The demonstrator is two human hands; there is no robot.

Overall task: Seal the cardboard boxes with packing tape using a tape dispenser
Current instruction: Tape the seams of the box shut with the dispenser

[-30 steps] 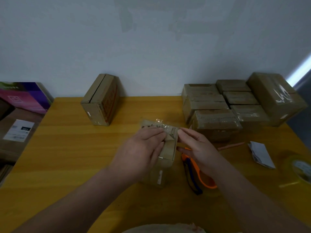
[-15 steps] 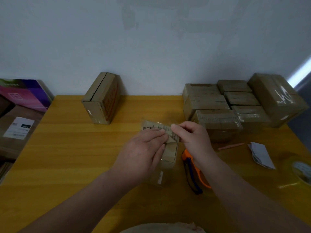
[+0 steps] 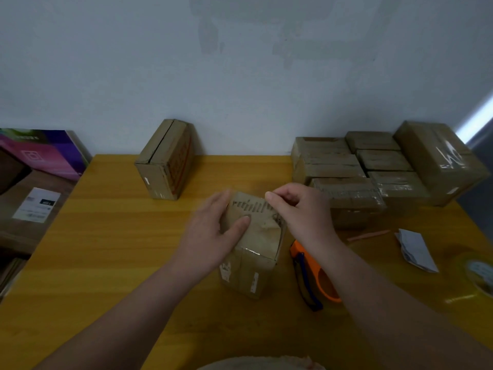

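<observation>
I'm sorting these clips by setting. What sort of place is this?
Probably a parcel-packing desk in a home or office: stacked taped cardboard boxes by a plain wall, an orange tape dispenser on the wooden table, and a box mid-sealing.

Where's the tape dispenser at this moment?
Head view: the orange tape dispenser lies on the table, just right of the held box, partly behind the right forearm.
</observation>
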